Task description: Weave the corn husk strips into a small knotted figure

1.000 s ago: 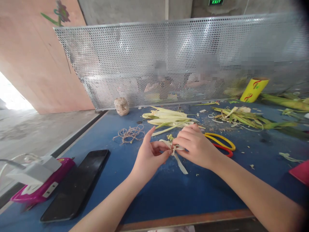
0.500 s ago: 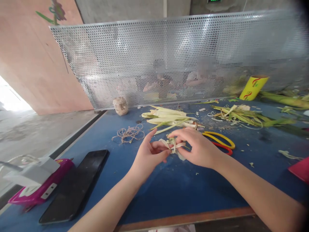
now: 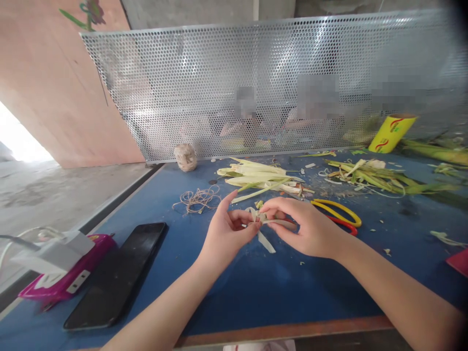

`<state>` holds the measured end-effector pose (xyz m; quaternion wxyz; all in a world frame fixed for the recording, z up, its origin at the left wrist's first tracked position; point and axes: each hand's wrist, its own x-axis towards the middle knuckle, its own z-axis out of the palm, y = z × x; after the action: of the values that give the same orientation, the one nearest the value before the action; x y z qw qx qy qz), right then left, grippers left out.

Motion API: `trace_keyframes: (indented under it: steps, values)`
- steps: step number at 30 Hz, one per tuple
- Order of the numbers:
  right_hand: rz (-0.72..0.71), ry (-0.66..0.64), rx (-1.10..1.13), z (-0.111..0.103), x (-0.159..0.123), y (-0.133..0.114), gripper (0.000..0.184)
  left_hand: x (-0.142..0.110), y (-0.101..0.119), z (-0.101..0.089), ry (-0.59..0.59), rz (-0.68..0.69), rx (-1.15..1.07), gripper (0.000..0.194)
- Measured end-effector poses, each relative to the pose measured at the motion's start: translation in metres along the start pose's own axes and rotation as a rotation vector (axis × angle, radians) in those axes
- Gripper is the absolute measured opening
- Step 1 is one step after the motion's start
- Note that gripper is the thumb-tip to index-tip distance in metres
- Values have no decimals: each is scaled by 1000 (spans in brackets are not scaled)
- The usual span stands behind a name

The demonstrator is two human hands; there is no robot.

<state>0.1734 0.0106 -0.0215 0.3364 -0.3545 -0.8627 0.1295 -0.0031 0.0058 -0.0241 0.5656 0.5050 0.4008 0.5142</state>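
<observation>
Between my two hands, over the blue table, is a small bundle of pale corn husk strips (image 3: 266,242), one strip hanging down below the fingers. My left hand (image 3: 230,226) pinches the bundle from the left between thumb and fingers, its index finger raised. From the right, my right hand (image 3: 303,224) has its thumb and fingertips closed on a strip of the same husk. The spot where the strips cross is partly hidden by my fingers. Just beyond lies a pile of pale corn husks (image 3: 256,173). Scissors (image 3: 341,212) with yellow and red handles lie behind my right hand.
Left on the blue table (image 3: 234,297) are a black phone (image 3: 117,273), a magenta power strip (image 3: 78,273) with a white plug, and tangled twine (image 3: 197,200). Farther back stand a wrapped roll (image 3: 185,157), a yellow tube (image 3: 392,134), green husks (image 3: 380,178) and a perforated metal screen (image 3: 219,87) with people behind.
My right hand has shifted slightly on the husk bundle, and a strip now hangs lower beneath it. My left hand keeps its pinch. The whole view has moved a little.
</observation>
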Motion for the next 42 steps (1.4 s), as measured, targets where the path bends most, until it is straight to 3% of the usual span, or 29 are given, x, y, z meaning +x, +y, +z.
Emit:
trace_keyframes:
  steps: [7,16,23,34,38,42]
  values:
    - [19,-114,331,-8,3,0,26,-1,3,0,30,-14,82,87]
    - [56,-99,403,-4,4,-1,28,-3,0,2,-49,-42,-4,100]
    - [113,-176,583,-3,4,-3,30,-6,2,4,-68,-48,-4,97]
    - [139,-180,877,-2,5,-2,64,-7,2,4,-46,18,-14,93]
    - [117,-100,912,-4,6,1,62,-7,4,5,-54,-1,-21,89]
    - [134,100,756,-7,6,3,36,-6,7,5,-38,-51,-64,85]
